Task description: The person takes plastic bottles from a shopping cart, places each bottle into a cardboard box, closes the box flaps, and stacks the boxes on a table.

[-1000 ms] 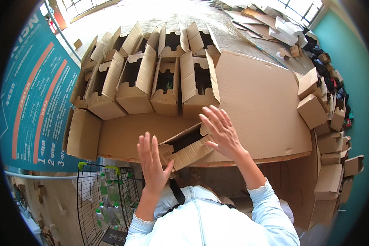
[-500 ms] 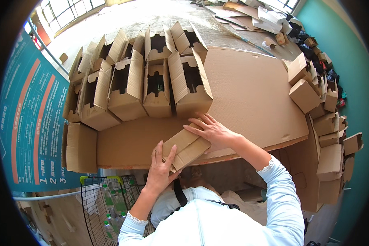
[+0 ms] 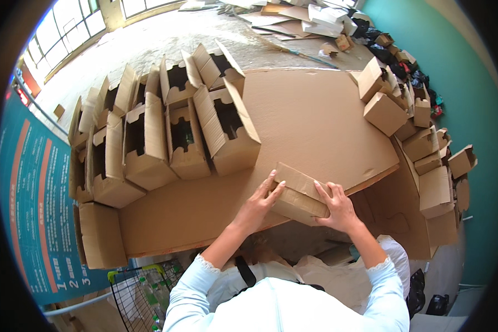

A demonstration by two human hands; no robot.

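A small closed cardboard box [image 3: 300, 187] lies tilted on the near edge of a large cardboard-covered table [image 3: 304, 122]. My left hand [image 3: 260, 202] grips its left end, fingers over the top edge. My right hand [image 3: 337, 207] presses on its right end, fingers spread across the flap. Both forearms, in light blue sleeves, rise from the lower edge. A cluster of upright open-topped boxes [image 3: 171, 133] stands on the table to the left, close to my left hand.
A wire cart [image 3: 141, 290] with bottles stands below the table at the lower left. Stacked closed boxes [image 3: 420, 144] line the right side by a teal wall. Flattened cardboard [image 3: 293, 14] lies on the floor beyond. A printed teal banner [image 3: 33, 199] hangs on the left.
The open box got its flap folded down and now lies shut under both hands. My hands dropped from above the box onto it, and the view shifted right.
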